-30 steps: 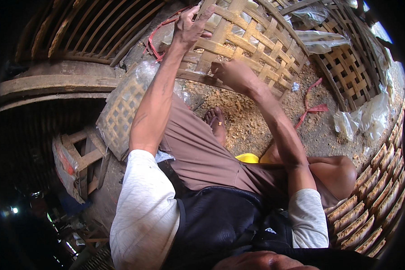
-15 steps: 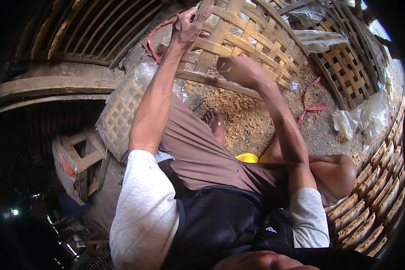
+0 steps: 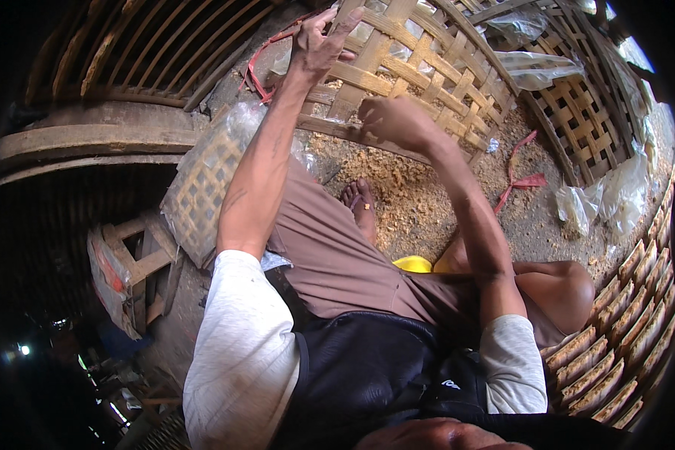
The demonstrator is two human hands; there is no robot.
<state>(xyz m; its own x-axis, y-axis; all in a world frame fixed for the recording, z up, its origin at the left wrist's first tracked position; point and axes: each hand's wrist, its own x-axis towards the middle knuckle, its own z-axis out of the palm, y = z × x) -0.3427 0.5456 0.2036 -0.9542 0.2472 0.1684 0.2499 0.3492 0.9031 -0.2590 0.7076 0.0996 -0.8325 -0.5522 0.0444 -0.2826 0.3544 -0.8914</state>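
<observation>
A woven bamboo tray point(image 3: 457, 79) with a wooden frame stands tilted up in front of me, yellowish crumbs stuck to its slats. My left hand point(image 3: 319, 46) grips its left edge, fingers and thumb around the frame. Close over the tray's lower part is my right hand point(image 3: 397, 120), curled like a fist and blurred. Whether something small sits inside that fist is hidden. Beneath the tray, tan crumbs point(image 3: 405, 191) cover the floor around my foot.
Another woven tray point(image 3: 577, 124) and plastic sheets point(image 3: 604, 191) lie at right, near a red ribbon point(image 3: 525, 180). A plastic-covered tray point(image 3: 202, 184) and a wooden stool point(image 3: 139, 259) are at left. Slatted racks point(image 3: 157, 45) stand far left; crusted slats point(image 3: 615, 337) line the lower right.
My right hand has moved slightly down and left across the tray. The tray has shifted a little to the right. My left hand keeps its grip.
</observation>
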